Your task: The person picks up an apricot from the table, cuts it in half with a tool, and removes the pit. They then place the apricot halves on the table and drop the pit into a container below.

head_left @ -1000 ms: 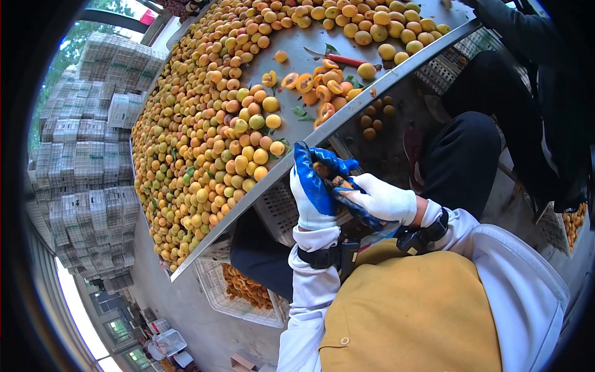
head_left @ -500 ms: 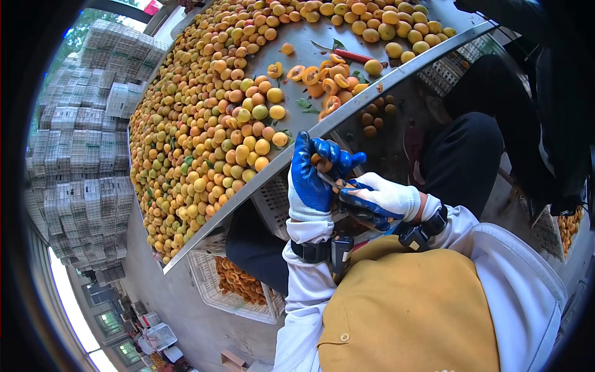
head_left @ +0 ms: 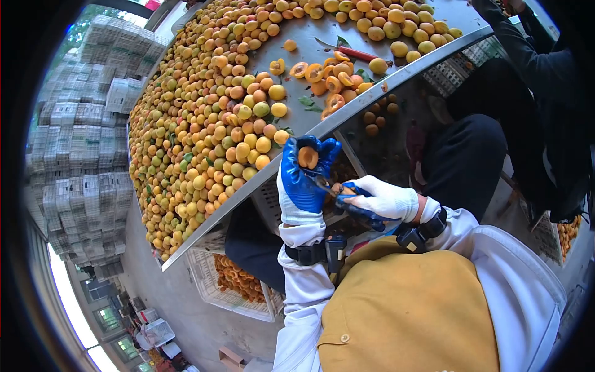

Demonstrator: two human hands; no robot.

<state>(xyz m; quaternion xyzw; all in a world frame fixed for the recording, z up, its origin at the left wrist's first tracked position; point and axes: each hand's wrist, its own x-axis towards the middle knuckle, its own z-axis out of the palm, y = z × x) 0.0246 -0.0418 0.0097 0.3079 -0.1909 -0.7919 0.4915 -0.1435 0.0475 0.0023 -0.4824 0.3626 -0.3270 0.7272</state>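
- 9–10 o'clock: stacked pale, slatted plastic crates (head_left: 74,149).
- 10 o'clock: heaped round yellow-orange apricots (head_left: 204,155) on a grey metal table (head_left: 266,61).
- 7 o'clock: white plastic crate (head_left: 203,282) holding orange halves (head_left: 238,279).
- Centre: left hand (head_left: 302,183), blue-coated white glove; fingers curled round an oval orange-brown apricot half (head_left: 308,157); judged light, soft, easily bruised, slippery on the cut face; best cradled by its skin side, thumb light at the rim.
- 1 o'clock: cut apricots (head_left: 333,84); red-handled knife (head_left: 356,54) beside them.
- 3 o'clock: right hand (head_left: 378,199), similarly gloved; fingers clenched, apparently on a thin grey blade-like tool (head_left: 321,181); grip detail blurred.
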